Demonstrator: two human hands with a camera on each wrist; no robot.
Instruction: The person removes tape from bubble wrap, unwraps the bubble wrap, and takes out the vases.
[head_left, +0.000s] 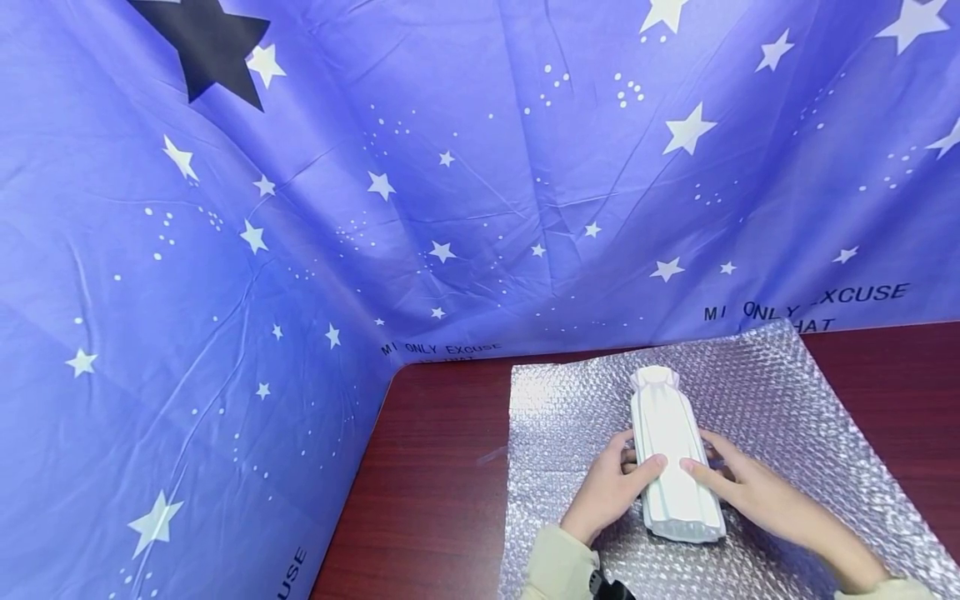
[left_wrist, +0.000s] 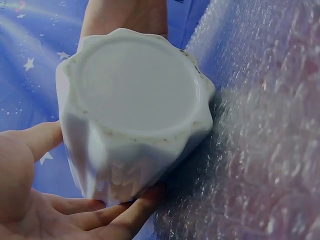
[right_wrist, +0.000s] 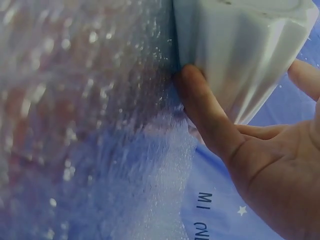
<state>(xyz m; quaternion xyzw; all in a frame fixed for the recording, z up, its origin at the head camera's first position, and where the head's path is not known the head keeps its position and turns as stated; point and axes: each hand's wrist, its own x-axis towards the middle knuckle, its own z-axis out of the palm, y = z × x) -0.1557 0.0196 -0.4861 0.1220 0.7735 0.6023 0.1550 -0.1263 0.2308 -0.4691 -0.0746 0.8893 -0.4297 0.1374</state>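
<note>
A white fluted ceramic vase (head_left: 666,425) lies on its side over a sheet of bubble wrap (head_left: 566,433), its narrow neck pointing away from me. My left hand (head_left: 609,485) grips its left side, thumb on top and fingers curling underneath. From the other side my right hand (head_left: 750,487) holds it the same way. The left wrist view faces the vase's scalloped base (left_wrist: 140,85), which has a round recess and small dark marks along its rim. In the right wrist view, fingers (right_wrist: 207,107) reach between the vase wall and the bubble wrap.
Beneath the bubble wrap is a dark red wooden table (head_left: 427,450), showing at left and at far right. Blue cloth (head_left: 480,208) with white stars and printed words hangs along the back and left side. A black watch or band (head_left: 609,586) is on the left wrist.
</note>
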